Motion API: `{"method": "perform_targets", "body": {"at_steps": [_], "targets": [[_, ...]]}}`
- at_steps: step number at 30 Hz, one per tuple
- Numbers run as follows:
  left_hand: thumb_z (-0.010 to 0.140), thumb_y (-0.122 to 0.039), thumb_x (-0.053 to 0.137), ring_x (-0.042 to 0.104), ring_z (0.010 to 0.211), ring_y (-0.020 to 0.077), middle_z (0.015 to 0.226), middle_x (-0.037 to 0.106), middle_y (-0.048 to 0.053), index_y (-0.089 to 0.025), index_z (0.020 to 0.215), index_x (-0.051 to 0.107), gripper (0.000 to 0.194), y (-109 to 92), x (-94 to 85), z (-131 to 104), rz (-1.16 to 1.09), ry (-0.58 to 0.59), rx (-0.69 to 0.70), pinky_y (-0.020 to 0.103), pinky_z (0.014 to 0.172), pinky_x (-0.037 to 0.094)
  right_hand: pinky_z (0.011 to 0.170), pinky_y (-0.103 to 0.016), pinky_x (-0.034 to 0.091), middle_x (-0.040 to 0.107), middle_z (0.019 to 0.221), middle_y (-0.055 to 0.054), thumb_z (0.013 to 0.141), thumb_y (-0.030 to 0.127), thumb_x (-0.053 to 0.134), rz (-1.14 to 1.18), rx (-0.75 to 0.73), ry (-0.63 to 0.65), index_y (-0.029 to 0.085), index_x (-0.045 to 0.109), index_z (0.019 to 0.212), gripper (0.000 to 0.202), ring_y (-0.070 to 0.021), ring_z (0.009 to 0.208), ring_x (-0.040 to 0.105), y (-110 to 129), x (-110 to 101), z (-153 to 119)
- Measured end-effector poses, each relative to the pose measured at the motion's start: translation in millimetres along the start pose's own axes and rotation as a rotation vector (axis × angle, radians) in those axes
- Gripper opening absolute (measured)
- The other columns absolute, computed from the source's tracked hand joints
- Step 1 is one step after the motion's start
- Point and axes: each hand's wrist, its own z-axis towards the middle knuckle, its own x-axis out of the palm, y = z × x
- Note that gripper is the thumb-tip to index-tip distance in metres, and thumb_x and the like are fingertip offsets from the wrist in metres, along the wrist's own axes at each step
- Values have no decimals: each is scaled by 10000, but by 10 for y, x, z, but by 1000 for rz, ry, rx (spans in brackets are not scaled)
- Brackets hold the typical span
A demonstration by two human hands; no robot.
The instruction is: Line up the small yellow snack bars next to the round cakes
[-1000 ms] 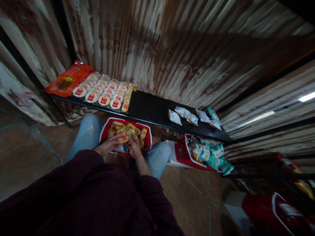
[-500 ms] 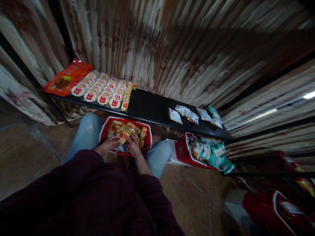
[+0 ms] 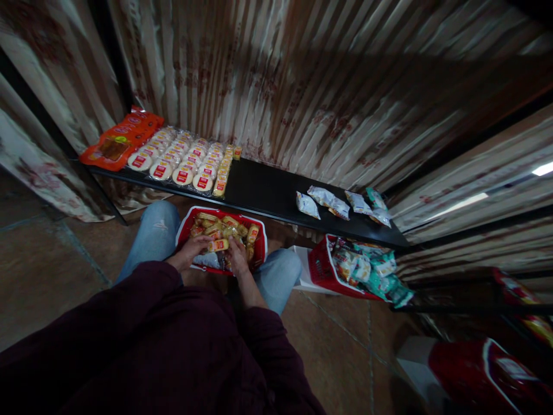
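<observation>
1. Both arms reach down between the knees, the left hand (image 3: 194,250) slanting in from one side, the right hand (image 3: 237,257) angled up from the other, bare forearm showing below its dark sleeve (image 3: 270,334)
2. And there it is, a small yellow packet (image 3: 218,245) with a red label, held lengthwise between the two hands, fingertips curled in narrow at either end, just over the red basket (image 3: 261,248)
3. Plenty of texture in that basket: crinkly, shiny golden packets (image 3: 231,222) heaped at all angles, inside stiff red walls with a pale rim
4. Over to the flat black shelf (image 3: 263,187), where round pale cakes (image 3: 182,176) in clear film line up in columns, a single file of little oblong packets (image 3: 223,173) alongside, a glossy orange bag (image 3: 123,138) at the far left, and puffy white bags (image 3: 308,205) towards the right
5. Behind it all hangs a pleated, patterned curtain (image 3: 259,75)
6. Harder calls here: the label print is too small to read, the thumbs blur into the fingers, the heap hides the basket's bottom, and a red container (image 3: 458,363) at lower right runs out of view in shadow
</observation>
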Motion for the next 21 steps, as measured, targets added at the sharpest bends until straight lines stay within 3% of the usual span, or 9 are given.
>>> {"method": "perform_targets", "body": {"at_steps": [3, 7, 11, 15, 21], "targets": [[520, -274, 760, 547, 570, 125, 646, 640, -2, -149, 825, 675, 341, -48, 12, 81, 13, 3, 20, 244, 553, 378, 480, -204, 475, 669, 723, 11, 633, 394, 709, 59, 87, 11, 211, 619, 757, 239, -117, 596, 604, -13, -3, 0], [485, -247, 803, 566, 617, 114, 703, 655, -2, -149, 859, 650, 416, -81, 26, 148, -100, -88, 84, 240, 603, 411, 556, -227, 523, 681, 826, -2, 636, 305, 707, 160, 108, -26, 209, 628, 820, 221, -131, 702, 635, 15, 2, 24], [526, -273, 810, 609, 660, 128, 712, 657, 7, -150, 838, 637, 378, 16, 38, 106, -132, -134, 8, 258, 662, 443, 630, -268, 546, 673, 798, 8, 636, 222, 687, 238, 118, -99, 209, 597, 761, 154, -141, 741, 638, 33, 6, 55], [556, -286, 807, 638, 688, 141, 762, 673, 33, -139, 797, 635, 330, 110, 107, 19, -145, -53, -27, 286, 716, 464, 651, -281, 542, 653, 717, 29, 633, 205, 675, 229, 117, -92, 214, 559, 732, 154, -138, 708, 628, 0, 11, 54], [613, -235, 782, 657, 765, 157, 823, 703, 53, -140, 887, 661, 315, 45, 202, -58, -196, 53, -5, 270, 734, 461, 662, -256, 524, 641, 708, 38, 598, 208, 678, 239, 65, -51, 218, 548, 761, 209, -130, 702, 624, -22, 7, 39]]}}
